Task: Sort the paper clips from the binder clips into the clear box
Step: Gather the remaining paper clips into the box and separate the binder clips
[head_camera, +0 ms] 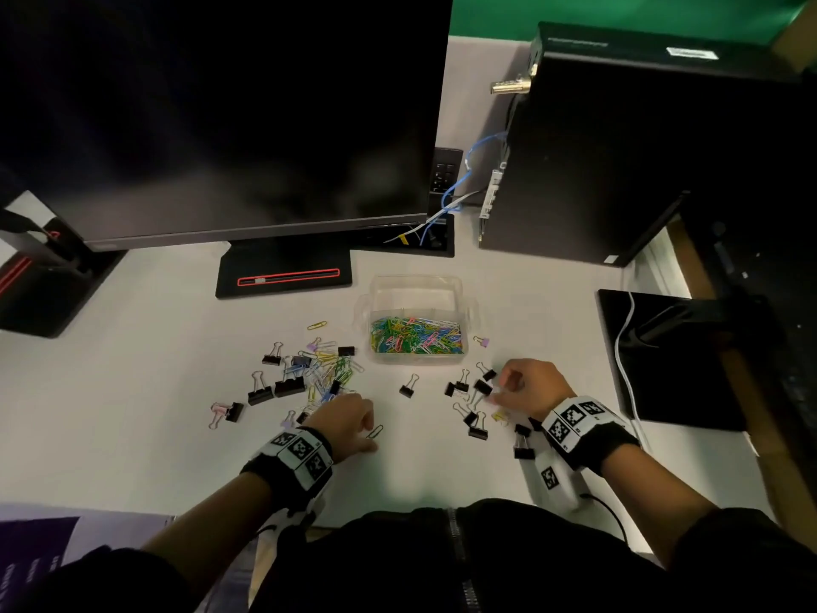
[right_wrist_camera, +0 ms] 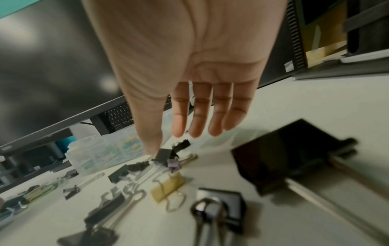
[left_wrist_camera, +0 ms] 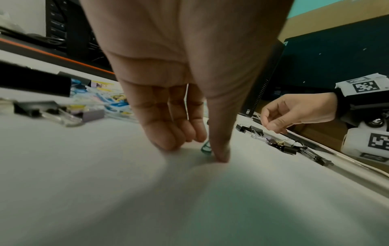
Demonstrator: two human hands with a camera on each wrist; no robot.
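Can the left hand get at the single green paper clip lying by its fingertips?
Probably yes: the left hand already has thumb and fingertips down on the desk around the green paper clip, with nothing between them.

Dim overall; light from above falls mostly on the white desk (head_camera: 154, 391), w/ soft shadows under both hands. Monitor (head_camera: 221, 104) shows only faint hazy reflections, far corners go near black. Head view bends straight edges outward. Wrist views strongly wide-angle: palms loom huge, near desk smeared, binder clips (right_wrist_camera: 219, 209) in the right wrist view blurred, bg soft.
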